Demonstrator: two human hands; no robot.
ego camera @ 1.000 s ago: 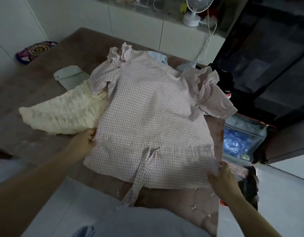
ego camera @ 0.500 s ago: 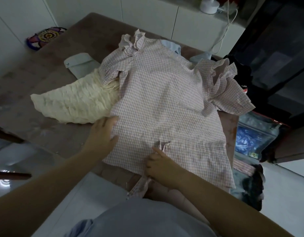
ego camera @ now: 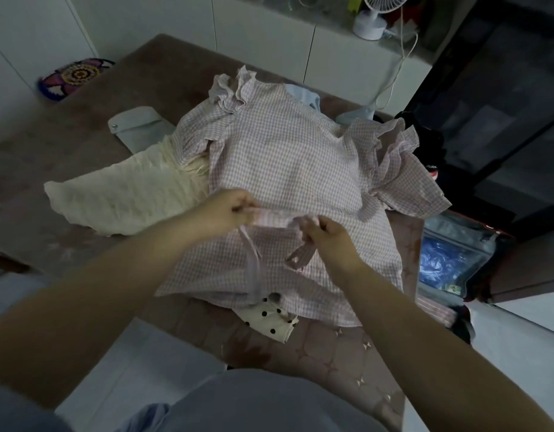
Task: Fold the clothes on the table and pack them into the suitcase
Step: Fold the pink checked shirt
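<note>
A pink checked dress (ego camera: 294,163) with ruffled sleeves lies spread on the brown table (ego camera: 119,88). Its waist tie (ego camera: 274,220) is lifted above the fabric. My left hand (ego camera: 227,210) pinches one end of the tie and my right hand (ego camera: 330,235) pinches the other, with a loop hanging below it. A cream crinkled garment (ego camera: 123,198) lies left of the dress, partly under it. A white polka-dot piece (ego camera: 271,319) pokes out under the hem. The open suitcase (ego camera: 456,260) stands on the floor to the right, with blue contents inside.
A pale grey folded item (ego camera: 138,126) lies behind the cream garment. Light blue cloth (ego camera: 303,95) shows behind the dress collar. A colourful round cushion (ego camera: 73,77) sits far left. A white fan (ego camera: 373,17) stands on the cabinet. Dark clothing (ego camera: 428,151) lies at the table's right edge.
Both hands left the dress's hem and side and came together at its middle. They picked up the waist tie and now hold it raised. The polka-dot piece has come into view.
</note>
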